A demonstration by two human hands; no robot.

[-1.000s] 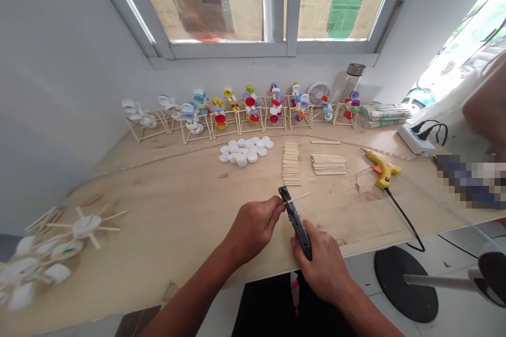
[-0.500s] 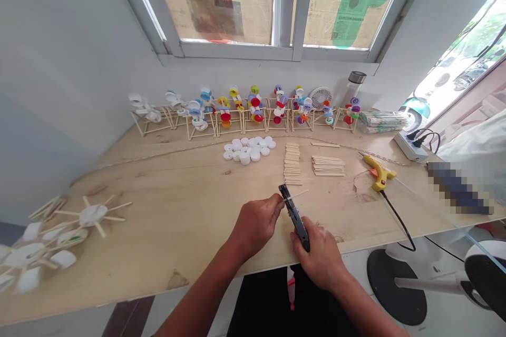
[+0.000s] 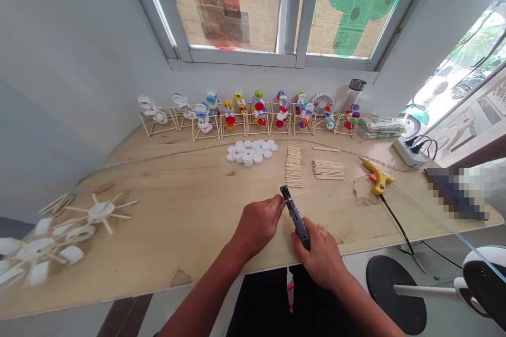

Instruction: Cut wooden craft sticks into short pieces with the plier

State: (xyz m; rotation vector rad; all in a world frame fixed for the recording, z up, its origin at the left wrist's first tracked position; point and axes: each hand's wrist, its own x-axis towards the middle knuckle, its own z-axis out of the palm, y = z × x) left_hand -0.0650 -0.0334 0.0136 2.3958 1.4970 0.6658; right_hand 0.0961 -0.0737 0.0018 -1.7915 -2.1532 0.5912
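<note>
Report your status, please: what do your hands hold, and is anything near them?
Left hand holds wooden craft stick at tip of black pliers. Right hand grips their handles. Yellow glue gun lies off to the right, apart from hands.

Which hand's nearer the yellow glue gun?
Right. The right hand, gripping the black cutter, is below and left of the yellow glue gun in view; the left hand, pinching a wooden stick, is farther left.
</note>
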